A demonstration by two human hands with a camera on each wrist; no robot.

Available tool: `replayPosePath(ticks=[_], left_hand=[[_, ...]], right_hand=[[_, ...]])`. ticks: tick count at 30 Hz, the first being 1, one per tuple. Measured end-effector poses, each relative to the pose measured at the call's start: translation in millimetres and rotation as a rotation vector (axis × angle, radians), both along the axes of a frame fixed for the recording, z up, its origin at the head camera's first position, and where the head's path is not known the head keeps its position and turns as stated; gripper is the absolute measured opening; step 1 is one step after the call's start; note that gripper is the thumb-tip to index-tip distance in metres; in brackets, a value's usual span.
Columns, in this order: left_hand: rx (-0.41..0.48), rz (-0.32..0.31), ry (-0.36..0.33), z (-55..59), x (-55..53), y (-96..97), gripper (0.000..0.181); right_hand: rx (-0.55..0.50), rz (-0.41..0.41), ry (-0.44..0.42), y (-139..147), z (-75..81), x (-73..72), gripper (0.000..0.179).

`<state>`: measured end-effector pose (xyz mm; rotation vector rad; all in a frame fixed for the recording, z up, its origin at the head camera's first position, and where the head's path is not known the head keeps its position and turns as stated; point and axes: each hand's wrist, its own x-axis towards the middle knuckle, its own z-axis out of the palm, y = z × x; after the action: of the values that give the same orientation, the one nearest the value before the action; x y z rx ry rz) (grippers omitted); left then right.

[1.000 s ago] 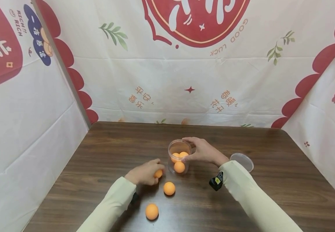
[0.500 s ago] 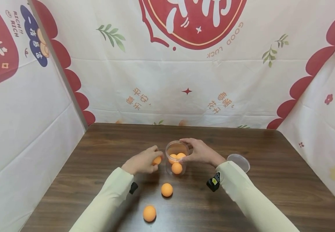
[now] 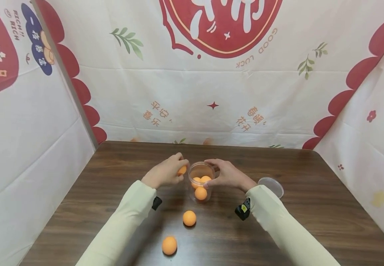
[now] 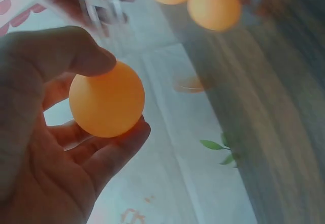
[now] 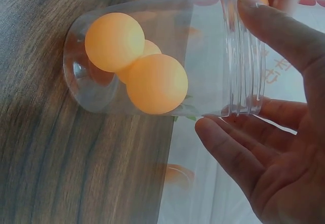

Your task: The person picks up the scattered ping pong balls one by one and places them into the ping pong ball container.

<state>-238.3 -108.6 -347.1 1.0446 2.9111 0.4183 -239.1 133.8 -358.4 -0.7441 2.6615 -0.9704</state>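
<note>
My left hand (image 3: 169, 171) pinches an orange ping-pong ball (image 4: 106, 99) between thumb and fingers, raised just left of the clear jar's rim. Upright on the table, the clear plastic jar (image 5: 208, 56) has its mouth uncovered and holds three orange balls (image 3: 200, 193). My right hand (image 3: 230, 175) grips the jar near its threaded neck, thumb on one side and fingers on the other. In the left wrist view, the balls inside the jar (image 4: 214, 6) show at the top, beyond the held ball.
Two more orange balls lie on the brown wooden table (image 3: 295, 229): one ball (image 3: 189, 218) in front of the jar, another ball (image 3: 169, 245) nearer to me. A clear round lid (image 3: 271, 187) lies to the right, by my right sleeve. Printed cloth (image 3: 178, 88) hangs behind the table.
My left hand has lifted the ball off the table and brought it up beside the jar's rim. The right hand keeps its grip on the jar; the view has shifted slightly.
</note>
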Motion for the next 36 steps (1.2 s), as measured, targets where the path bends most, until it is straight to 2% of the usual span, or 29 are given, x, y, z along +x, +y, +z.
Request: replayPosePath(ticks=[5, 12, 21, 36], left_hand=[[0.002, 0.000, 0.060, 12.9, -2.7, 12.8, 0.027], [0.024, -0.049, 0.022, 23.2, -3.7, 32.6, 0.033], [-0.008, -0.066, -0.034, 19.8, -5.3, 43.6, 0.038], [-0.032, -0.083, -0.055, 14.5, -4.9, 48.6, 0.045]], right_hand=[[0.001, -0.001, 0.009, -2, -0.2, 0.6, 0.084], [-0.001, 0.004, 0.025, 0, 1.3, 0.0, 0.082], [-0.008, 0.000, -0.003, -1, 0.9, -1.0, 0.084], [-0.008, 0.000, -0.008, 0, -0.6, 0.5, 0.082]])
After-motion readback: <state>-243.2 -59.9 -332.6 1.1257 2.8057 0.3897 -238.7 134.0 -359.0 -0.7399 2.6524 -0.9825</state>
